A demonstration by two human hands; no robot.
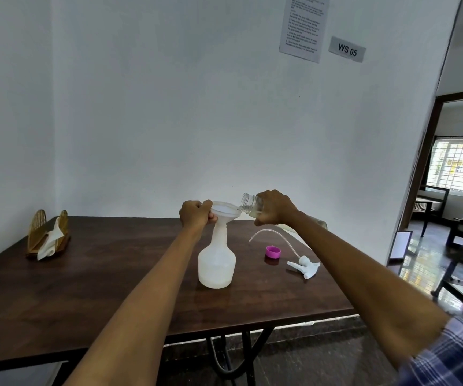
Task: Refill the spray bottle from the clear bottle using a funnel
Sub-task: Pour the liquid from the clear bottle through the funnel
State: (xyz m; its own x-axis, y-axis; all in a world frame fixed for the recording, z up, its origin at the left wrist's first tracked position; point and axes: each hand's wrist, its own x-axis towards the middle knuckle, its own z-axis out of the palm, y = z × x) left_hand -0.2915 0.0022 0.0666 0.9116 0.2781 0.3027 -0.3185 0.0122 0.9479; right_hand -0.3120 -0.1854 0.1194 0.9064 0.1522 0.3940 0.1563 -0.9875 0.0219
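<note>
A white translucent spray bottle (217, 263) stands upright on the dark wooden table (107, 280), with a white funnel (225, 211) seated in its neck. My left hand (195, 214) pinches the funnel's rim on its left side. My right hand (274, 208) grips the clear bottle (249, 204), which is tipped on its side with its open mouth over the funnel's right edge. The white spray head (305, 266) with its curved tube lies on the table to the right. A pink cap (273, 252) rests beside it.
A wooden holder (47, 235) with white tissue stands at the table's back left corner. The wall is just behind the table. A doorway (458, 190) opens to the right, with chairs beyond it.
</note>
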